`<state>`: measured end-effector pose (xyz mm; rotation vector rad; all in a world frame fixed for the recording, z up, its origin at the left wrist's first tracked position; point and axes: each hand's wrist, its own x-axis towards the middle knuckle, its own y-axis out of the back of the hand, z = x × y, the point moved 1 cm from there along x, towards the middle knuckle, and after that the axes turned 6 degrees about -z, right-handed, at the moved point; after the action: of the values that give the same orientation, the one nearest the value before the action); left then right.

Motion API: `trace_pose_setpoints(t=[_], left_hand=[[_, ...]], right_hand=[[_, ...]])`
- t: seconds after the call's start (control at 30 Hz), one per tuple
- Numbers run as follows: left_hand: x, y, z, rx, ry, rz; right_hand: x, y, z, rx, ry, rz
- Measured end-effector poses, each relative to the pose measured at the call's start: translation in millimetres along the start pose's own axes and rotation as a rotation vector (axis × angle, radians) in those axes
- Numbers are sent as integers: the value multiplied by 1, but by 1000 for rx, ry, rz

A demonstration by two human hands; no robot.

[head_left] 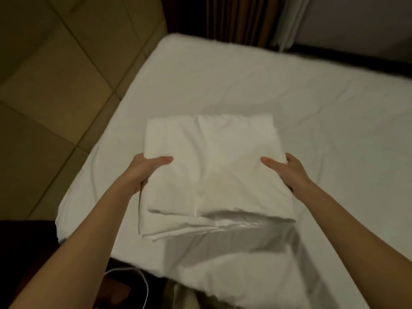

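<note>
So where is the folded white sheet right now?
Centre of the head view: the folded white sheet is gripped at its sides by the left hand and right hand, over the bed.

A folded sheet (214,170) sits between the fingers (165,159) of both hands: the left hand (142,172) at its left edge, the right hand (292,172) at its right edge, thumbs on top. The bed (312,108) lies beneath and beyond the fingers. The floor (55,85) spreads to their left, and a curtain (240,16) hangs far behind.
</note>
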<state>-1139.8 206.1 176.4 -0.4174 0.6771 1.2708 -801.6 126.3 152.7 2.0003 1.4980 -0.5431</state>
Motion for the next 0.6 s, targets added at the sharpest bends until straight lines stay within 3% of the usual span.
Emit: trace_pose_setpoints(t=[0.37, 0.6], left_hand=[[-119, -31, 176, 158, -341, -244], [-173, -58, 243, 247, -444, -383]], right_hand=[[-166, 92, -137, 76, 212, 236], [-262, 121, -156, 187, 281, 417]])
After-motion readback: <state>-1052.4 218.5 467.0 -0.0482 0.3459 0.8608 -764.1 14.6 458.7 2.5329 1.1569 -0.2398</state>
